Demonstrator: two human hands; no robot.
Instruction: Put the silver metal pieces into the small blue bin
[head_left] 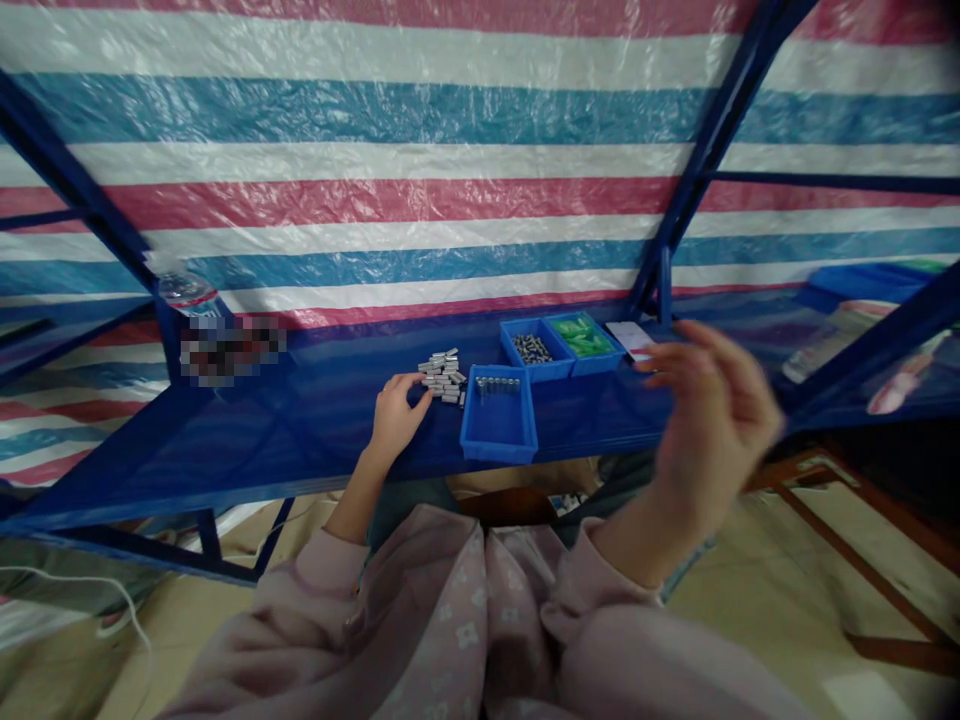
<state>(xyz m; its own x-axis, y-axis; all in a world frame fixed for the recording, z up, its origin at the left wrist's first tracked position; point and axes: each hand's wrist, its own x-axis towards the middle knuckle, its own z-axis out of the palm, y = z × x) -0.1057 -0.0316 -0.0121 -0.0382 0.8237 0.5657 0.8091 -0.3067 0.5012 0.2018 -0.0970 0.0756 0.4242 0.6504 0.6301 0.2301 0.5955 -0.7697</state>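
Observation:
My left hand (397, 412) rests at the left edge of a pile of small silver metal cylinders (444, 374), its fingertips touching the nearest ones. A gap shows between its thumb and fingers. Just right of the pile stands a blue tray (498, 452), with a row of several metal cylinders standing along its far end. My right hand (705, 430) is raised in front of the bench, to the right of the trays. Motion smears its half-bent fingers, and whether anything is between them cannot be made out.
Behind the tray sit a blue bin of small metal parts (532, 348) and a blue bin of green pieces (581, 337). A white card (631, 337) lies beside them. A plastic bottle (187, 295) stands far left. Blue frame posts (694, 150) rise at both sides.

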